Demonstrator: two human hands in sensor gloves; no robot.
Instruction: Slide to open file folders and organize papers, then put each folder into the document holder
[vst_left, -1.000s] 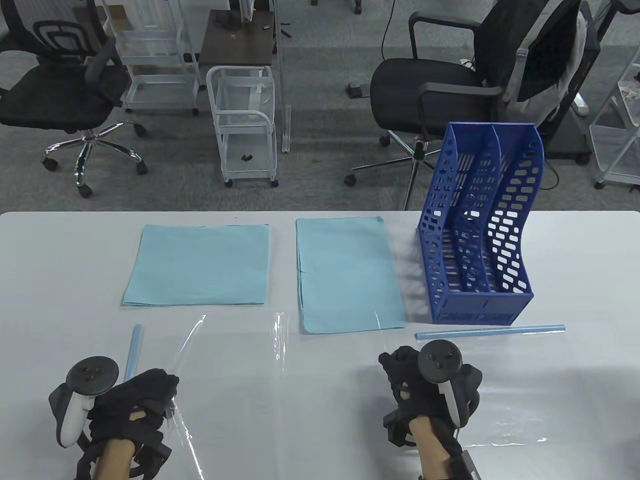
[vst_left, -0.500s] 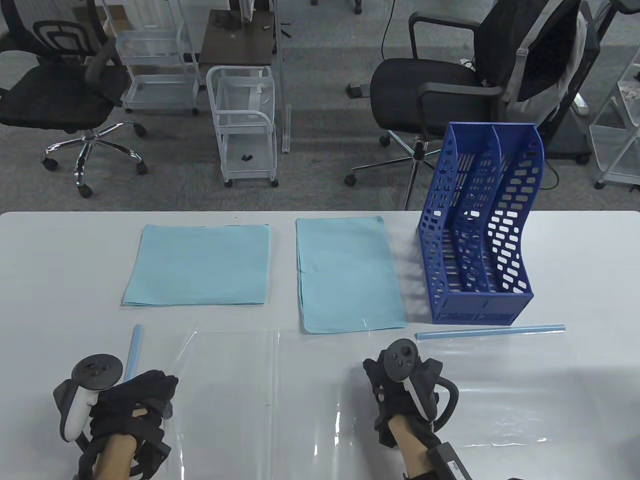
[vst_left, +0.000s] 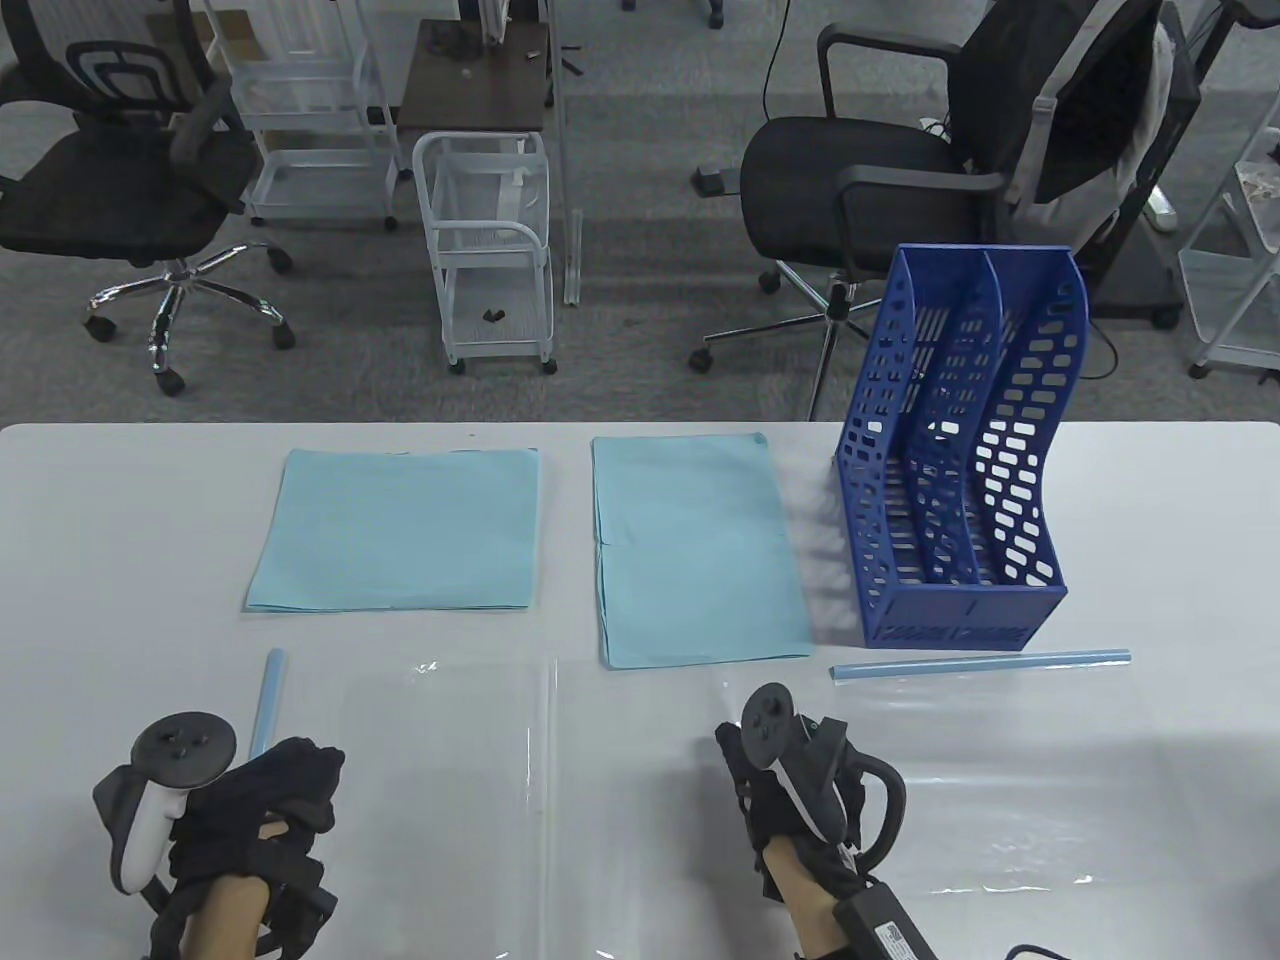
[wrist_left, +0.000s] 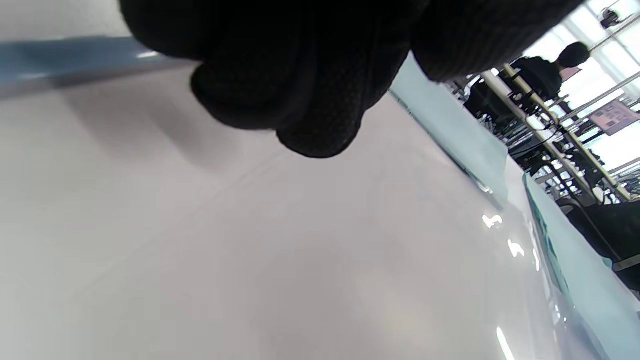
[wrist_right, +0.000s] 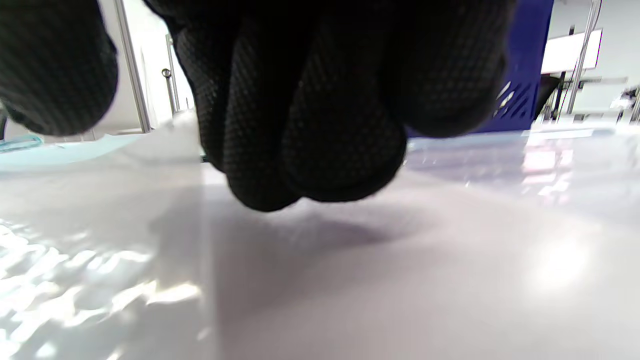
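While the clear plastic folder sheets (vst_left: 640, 800) lie spread flat along the near edge of the white table (vst_left: 100, 520), we rest our right hand (vst_left: 800, 790) on them with fingers that look curled down onto the film; whether it pinches the sheet we cannot tell. Our left hand (vst_left: 265, 800) sits at the near left with fingers curled over the near end of the short pale-blue slide bar (vst_left: 266, 695), which runs away from us; a firm grasp is not plain. Two stacks of light-blue paper lie beyond: the left stack (vst_left: 395, 530) and the right stack (vst_left: 695, 550). We judge the right stack comes next: it lies straight ahead of our right hand, the nearer one, its long axis pointing away. Further right stands the blue perforated document holder (vst_left: 960, 470), the long pale-blue slide bar (vst_left: 980, 663) crosswise before it
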